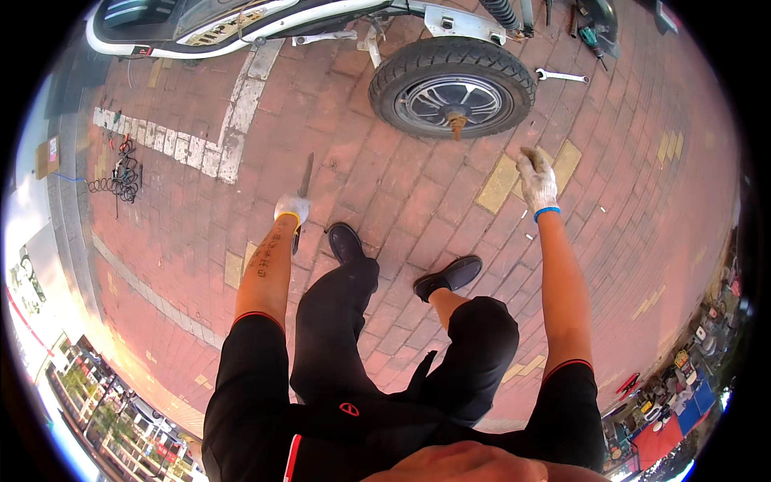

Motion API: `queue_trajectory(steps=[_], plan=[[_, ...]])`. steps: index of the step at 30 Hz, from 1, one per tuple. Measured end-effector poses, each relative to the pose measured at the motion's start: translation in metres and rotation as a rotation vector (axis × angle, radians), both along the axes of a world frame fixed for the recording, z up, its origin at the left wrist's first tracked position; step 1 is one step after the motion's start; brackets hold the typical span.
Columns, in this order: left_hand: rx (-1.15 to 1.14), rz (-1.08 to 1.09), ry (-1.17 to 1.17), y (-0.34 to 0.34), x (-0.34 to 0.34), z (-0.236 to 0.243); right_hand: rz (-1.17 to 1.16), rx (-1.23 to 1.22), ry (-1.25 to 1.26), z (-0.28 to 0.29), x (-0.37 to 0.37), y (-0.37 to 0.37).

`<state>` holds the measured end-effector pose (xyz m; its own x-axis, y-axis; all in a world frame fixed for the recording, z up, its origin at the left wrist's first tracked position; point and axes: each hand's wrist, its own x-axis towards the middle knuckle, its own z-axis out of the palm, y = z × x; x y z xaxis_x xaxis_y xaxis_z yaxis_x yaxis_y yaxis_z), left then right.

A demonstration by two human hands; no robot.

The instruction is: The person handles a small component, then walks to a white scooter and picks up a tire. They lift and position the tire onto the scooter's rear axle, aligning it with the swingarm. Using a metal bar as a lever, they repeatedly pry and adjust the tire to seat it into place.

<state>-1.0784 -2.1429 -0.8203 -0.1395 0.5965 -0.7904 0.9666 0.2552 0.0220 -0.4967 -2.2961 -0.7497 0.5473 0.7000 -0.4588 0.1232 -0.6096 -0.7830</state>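
My left hand [291, 208], in a white work glove with a yellow cuff, is closed around a long, narrow metal tool [307, 173]. Its tapered end points away from me, and a dark part shows below the fist; the exact kind is unclear. My right hand [537, 178], in a soiled white glove with a blue cuff, is held out over the paving, fingers loosely extended and nothing visible in them. Beyond and left of it is a wheel [426, 103] with a black tyre and spoked rim. From its hub a rusty axle end [457, 122] sticks out toward me.
A white-trimmed vehicle body [273, 30] spans the far side. On the brick paving lie a wrench [562, 76], a teal-handled tool [593, 40] and a metal bar [324, 38]. A coiled black cable [120, 183] is at left. Assorted goods [683, 394] line the right edge.
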Motion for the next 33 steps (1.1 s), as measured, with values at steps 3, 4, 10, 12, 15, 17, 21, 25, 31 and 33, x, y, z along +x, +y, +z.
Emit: queue_trajectory(steps=[3, 4, 10, 12, 15, 17, 21, 25, 31, 33], plan=[[0.057, -0.079, 0.006, 0.019, -0.026, -0.065, -0.183, 0.296, -0.213, -0.041, 0.016, 0.045], [0.066, -0.085, 0.011, 0.024, -0.027, -0.082, -0.258, 0.393, -0.304, -0.052, 0.024, 0.055], [-0.065, -0.419, 0.249, 0.064, -0.024, -0.092, -0.379, 0.539, -0.338, -0.070, 0.042, 0.130], [-0.108, -0.513, 0.341, 0.096, -0.039, -0.115, -0.234, 0.541, -0.469, -0.080, 0.063, 0.160], [0.065, -0.705, 0.244, 0.124, -0.022, -0.103, 0.000, 0.434, -0.662, -0.088, 0.080, 0.175], [0.444, -0.446, -0.076, 0.141, 0.014, -0.077, 0.144, 0.581, -0.713, -0.093, 0.089, 0.170], [0.719, -0.241, -0.801, 0.160, 0.157, 0.029, -0.171, 0.338, -0.499, -0.060, 0.047, 0.165], [0.650, -0.366, -0.914, 0.163, 0.266, 0.091, -0.219, 0.452, -0.550, -0.047, 0.048, 0.157], [0.480, -0.414, -0.899, 0.147, 0.282, 0.114, 0.066, 0.567, -1.113, -0.071, 0.069, 0.124], [0.496, -0.499, -0.934, 0.151, 0.283, 0.117, 0.166, 0.617, -1.075, -0.065, 0.081, 0.115]])
